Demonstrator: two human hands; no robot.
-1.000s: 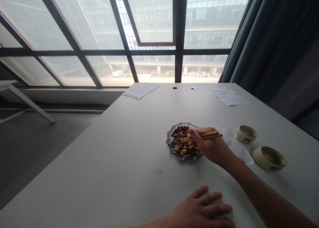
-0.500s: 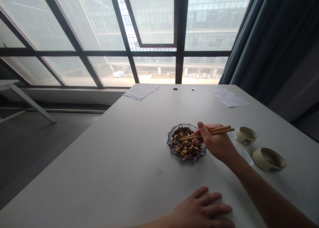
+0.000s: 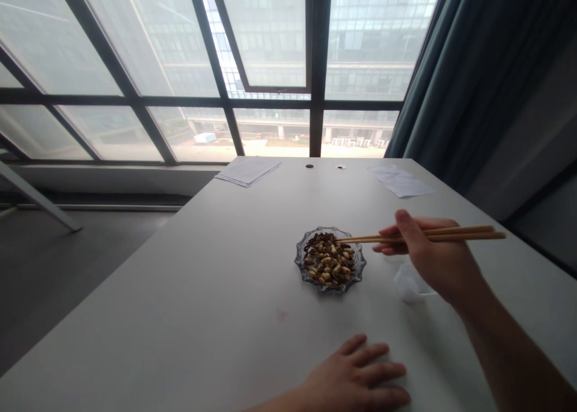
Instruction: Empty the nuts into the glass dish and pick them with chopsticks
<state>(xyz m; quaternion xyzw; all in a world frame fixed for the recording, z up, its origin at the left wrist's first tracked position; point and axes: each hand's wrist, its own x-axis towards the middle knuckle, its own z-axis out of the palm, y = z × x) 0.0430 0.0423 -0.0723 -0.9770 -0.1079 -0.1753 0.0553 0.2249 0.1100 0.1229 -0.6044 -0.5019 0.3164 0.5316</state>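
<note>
Between the fingers of my right hand (image 3: 437,259) is a pair of wooden chopsticks (image 3: 360,239). Their tips reach over the right part of a scalloped glass dish (image 3: 334,289), close to its contents. I cannot make out anything pinched at the tips. The dish holds a mix of brown sunflower seeds and pale peanuts (image 3: 331,265). My left hand (image 3: 356,373) lies palm down on the table in front of the dish, fingers spread, holding nothing. A clear plastic container (image 3: 408,284) stands right of the dish, partly covered by my right hand.
The white table (image 3: 202,292) runs toward a large window. Paper sheets lie at its far left (image 3: 247,172) and far right (image 3: 402,181) corners. Two small round holes sit near the back edge. A dark curtain (image 3: 433,87) hangs at the right.
My right hand has moved right with the chopsticks, drawing their tips toward the dish's right side. Two ceramic bowls on the right no longer show. The view has shifted slightly.
</note>
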